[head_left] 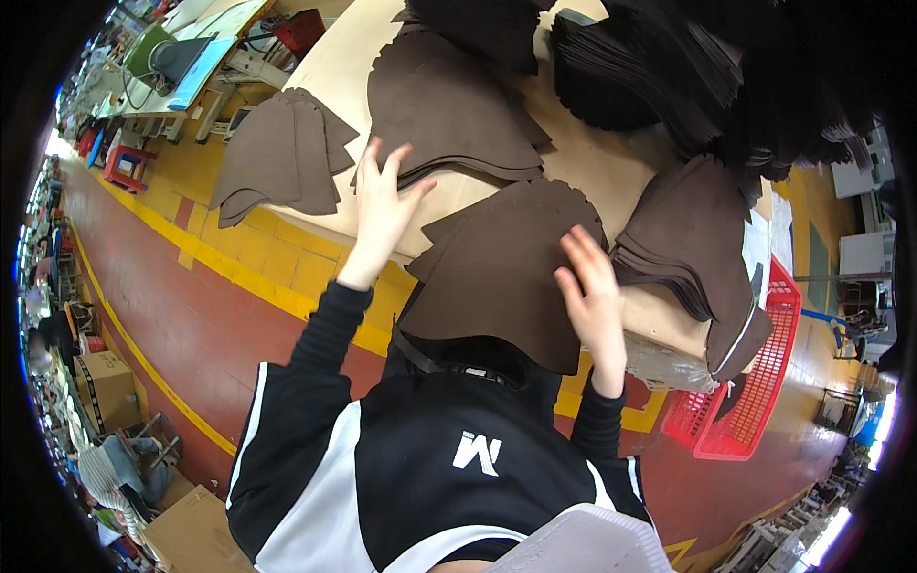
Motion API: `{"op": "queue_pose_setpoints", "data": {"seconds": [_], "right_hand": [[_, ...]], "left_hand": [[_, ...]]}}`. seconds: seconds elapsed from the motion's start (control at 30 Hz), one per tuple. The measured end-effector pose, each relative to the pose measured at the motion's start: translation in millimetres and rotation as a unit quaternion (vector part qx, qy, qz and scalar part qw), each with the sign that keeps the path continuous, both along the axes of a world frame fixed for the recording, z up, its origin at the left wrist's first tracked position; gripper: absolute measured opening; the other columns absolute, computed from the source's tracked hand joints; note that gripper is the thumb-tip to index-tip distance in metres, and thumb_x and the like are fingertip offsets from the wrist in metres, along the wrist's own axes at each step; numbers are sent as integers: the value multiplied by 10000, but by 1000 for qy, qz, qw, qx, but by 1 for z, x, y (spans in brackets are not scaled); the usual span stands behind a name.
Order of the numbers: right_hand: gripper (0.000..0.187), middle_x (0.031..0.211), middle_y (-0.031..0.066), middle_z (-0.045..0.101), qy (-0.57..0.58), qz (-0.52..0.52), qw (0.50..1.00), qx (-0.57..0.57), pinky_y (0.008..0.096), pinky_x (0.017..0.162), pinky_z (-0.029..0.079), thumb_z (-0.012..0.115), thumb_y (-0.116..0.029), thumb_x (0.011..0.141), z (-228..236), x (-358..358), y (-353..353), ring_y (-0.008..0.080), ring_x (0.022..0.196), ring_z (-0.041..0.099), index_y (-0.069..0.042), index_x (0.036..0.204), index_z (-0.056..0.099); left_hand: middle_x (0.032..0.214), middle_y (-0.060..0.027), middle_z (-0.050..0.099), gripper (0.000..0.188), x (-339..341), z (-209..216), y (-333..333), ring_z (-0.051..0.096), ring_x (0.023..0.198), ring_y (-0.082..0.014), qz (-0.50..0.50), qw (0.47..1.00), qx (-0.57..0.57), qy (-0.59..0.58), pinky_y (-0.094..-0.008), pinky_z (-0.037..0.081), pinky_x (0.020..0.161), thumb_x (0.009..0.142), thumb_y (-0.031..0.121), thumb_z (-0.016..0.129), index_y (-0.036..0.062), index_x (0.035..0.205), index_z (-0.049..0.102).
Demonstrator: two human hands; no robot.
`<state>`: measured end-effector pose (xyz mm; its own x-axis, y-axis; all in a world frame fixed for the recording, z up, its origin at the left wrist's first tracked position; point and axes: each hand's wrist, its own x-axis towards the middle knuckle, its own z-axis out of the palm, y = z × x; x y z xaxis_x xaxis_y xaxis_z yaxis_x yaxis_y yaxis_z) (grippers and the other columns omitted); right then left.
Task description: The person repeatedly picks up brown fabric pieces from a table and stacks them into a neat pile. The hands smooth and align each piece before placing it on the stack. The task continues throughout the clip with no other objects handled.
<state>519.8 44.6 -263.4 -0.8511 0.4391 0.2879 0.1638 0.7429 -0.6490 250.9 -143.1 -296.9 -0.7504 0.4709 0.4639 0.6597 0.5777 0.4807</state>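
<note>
Dark brown cut fabric pieces lie in stacks on a pale table. My left hand (384, 205) is raised with its fingers spread and holds nothing; its fingertips are by the left edge of the middle stack (444, 105). Closest to my body, a wide brown piece (501, 267) with a notched upper edge hangs over the table's front edge, apparently over others. Along its right side is my right hand (594, 301), fingers stretched out and apart from the thumb. Whether those fingertips touch the piece is hard to tell.
Smaller brown pieces (287, 153) overhang the table's left end. A fanned stack (683, 234) lies at the right, and darker piles (650, 76) stand behind. Below the table's right end is a red plastic basket (755, 411). Cardboard boxes (107, 387) stand at left.
</note>
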Motion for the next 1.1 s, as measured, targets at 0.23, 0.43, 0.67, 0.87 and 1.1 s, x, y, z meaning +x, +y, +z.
{"op": "queue_pose_setpoints", "data": {"seconds": [0.23, 0.43, 0.67, 0.87, 1.1], "right_hand": [[591, 1529, 31, 486, -87, 213, 961, 155, 507, 1183, 305, 694, -342, 894, 6, -18, -48, 248, 1408, 451, -251, 1452, 524], [449, 1550, -31, 463, -126, 174, 939, 268, 516, 1188, 288, 542, -356, 991, -3, -65, -6, 196, 1426, 424, -339, 1440, 531], [467, 1582, 5, 413, -169, 45, 954, 244, 560, 1218, 213, 334, -430, 1075, -24, -116, 65, 246, 1484, 340, -299, 1509, 441], [510, 1599, 122, 370, -75, -67, 971, 215, 508, 1212, 234, 482, -341, 1052, -8, -89, 81, 304, 1496, 311, -140, 1517, 429], [816, 1583, 217, 355, -11, -88, 992, -94, 446, 1197, 286, 772, -203, 843, 1, 41, -20, 363, 1468, 345, 13, 1517, 364]], "left_hand": [[931, -57, 639, 334, 106, 27, -50, 580, 812, -174, -100, 932, 71, -340, -303, 487, 738, 815, 189, 812, 36, 1075, 670], [941, -14, 508, 566, 123, 35, -69, 504, 804, -117, -120, 936, 8, -330, -240, 450, 735, 743, 131, 874, 38, 1227, 595], [826, 12, 556, 378, 99, 13, -59, 489, 710, -79, -97, 880, 75, -460, -240, 470, 676, 747, 46, 850, 9, 1066, 649], [738, -4, 552, 201, 86, 11, -43, 487, 681, -72, -118, 902, 112, -400, -217, 457, 659, 842, 64, 767, 5, 992, 647], [1557, -201, 295, 898, 116, 26, -77, 302, 1439, -375, -205, 950, -102, -212, -560, 265, 1160, 699, 247, 871, 138, 1479, 438]]}}
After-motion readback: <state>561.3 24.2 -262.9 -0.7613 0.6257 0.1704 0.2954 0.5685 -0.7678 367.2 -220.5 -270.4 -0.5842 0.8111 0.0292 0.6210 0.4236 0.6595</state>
